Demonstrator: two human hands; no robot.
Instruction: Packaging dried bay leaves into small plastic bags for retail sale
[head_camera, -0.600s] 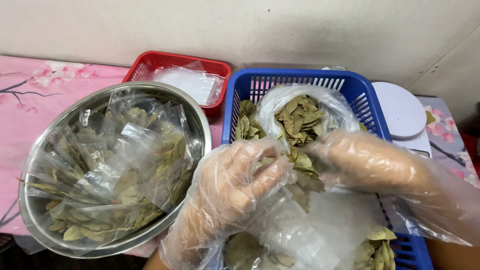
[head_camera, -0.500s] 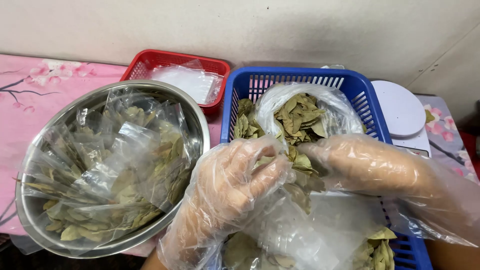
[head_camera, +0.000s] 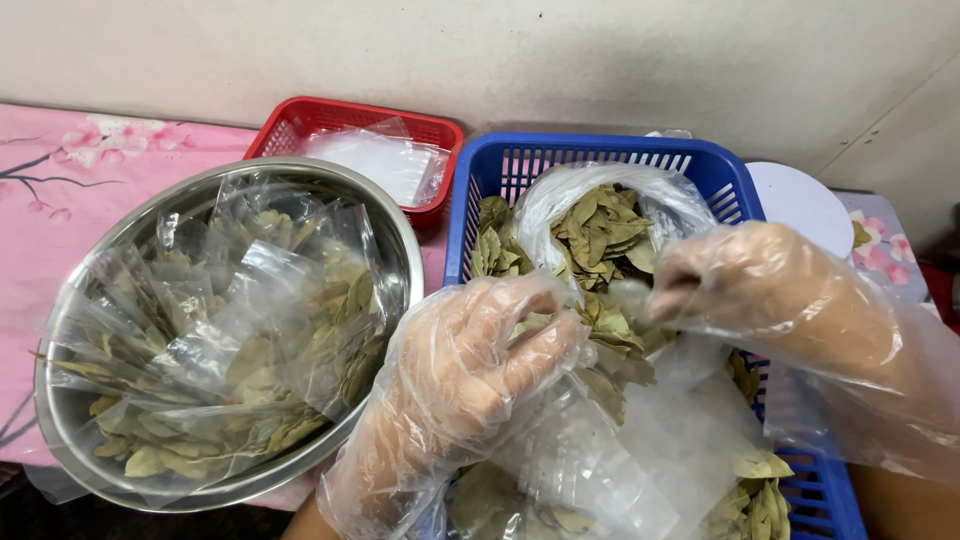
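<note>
Both hands are wearing loose clear plastic gloves and working over a blue plastic basket (head_camera: 600, 160) of dried bay leaves (head_camera: 600, 225). The left hand (head_camera: 470, 370) is curling half-closed around a small clear bag (head_camera: 590, 440) and some leaves; the glove film is blurring the exact grip. The right hand (head_camera: 745, 285) is pinching closed at the leaves in the open plastic bag; its fingertips are hidden. To the left, a steel bowl (head_camera: 400, 250) is holding filled clear packets (head_camera: 230, 350). A red basket (head_camera: 350, 115) with empty bags is sitting behind it. The pink flowered desk (head_camera: 70, 190) is running out of view.
</note>
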